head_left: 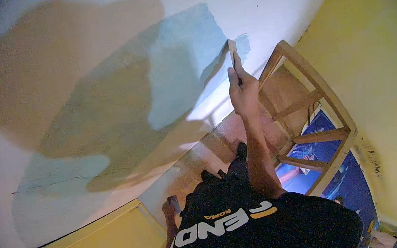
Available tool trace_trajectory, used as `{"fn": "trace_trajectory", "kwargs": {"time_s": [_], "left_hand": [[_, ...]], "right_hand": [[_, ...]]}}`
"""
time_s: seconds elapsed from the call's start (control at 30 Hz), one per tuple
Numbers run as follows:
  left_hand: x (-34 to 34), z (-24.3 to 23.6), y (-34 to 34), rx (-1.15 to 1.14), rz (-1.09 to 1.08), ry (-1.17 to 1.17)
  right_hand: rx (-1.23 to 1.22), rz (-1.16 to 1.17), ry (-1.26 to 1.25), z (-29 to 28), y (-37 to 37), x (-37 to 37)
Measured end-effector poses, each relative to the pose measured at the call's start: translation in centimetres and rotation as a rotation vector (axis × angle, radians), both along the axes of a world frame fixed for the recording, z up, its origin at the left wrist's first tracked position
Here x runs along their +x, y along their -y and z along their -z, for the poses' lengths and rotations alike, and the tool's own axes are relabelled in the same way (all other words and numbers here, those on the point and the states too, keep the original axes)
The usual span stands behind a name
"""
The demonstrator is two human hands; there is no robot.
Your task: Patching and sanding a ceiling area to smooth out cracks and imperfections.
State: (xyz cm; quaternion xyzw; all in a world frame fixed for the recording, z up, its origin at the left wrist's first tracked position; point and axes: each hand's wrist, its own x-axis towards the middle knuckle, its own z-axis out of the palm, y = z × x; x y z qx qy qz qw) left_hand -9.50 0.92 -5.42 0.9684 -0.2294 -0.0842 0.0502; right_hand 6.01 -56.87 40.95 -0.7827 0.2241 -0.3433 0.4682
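My right hand [244, 90] is raised at the white wall, closed round a flat scraper [231, 49] seen nearly edge-on. Its upper end meets the wall, or lies very close to it, at the right end of a pale blue-green patch [176, 70]. Lower down at my left side, my left hand [169, 210] is closed on a small, dark flat thing [172, 201] whose kind I cannot make out. Broad shadows fall over the patch and the white wall around it.
A wooden ladder-like frame [313, 73] stands close by my right arm. Beyond it are a yellow wall [379, 72] and a blue printed sheet [349, 177]. Yellow panelling [108, 244] lies at the lower left, and a thin crack runs across the wall above it.
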Motion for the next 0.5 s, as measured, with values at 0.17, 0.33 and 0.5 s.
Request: {"fn": "trace_trajectory", "kwargs": {"time_s": [0.17, 0.33, 0.5], "left_hand": [[0.6, 0.1, 0.7, 0.014, -0.271, -0.357], [-1.3, -0.6, 0.9, -0.011, -0.234, -0.122], [-0.7, -5.7, 4.2, -0.241, -0.401, -0.433]], "right_hand": [[-0.065, -0.002, 0.029, 0.9, -0.1, 0.0], [-0.084, 0.043, -0.024, 1.2, -0.2, 0.0], [-0.076, 0.057, -0.006, 1.9, 0.3, 0.2]]}}
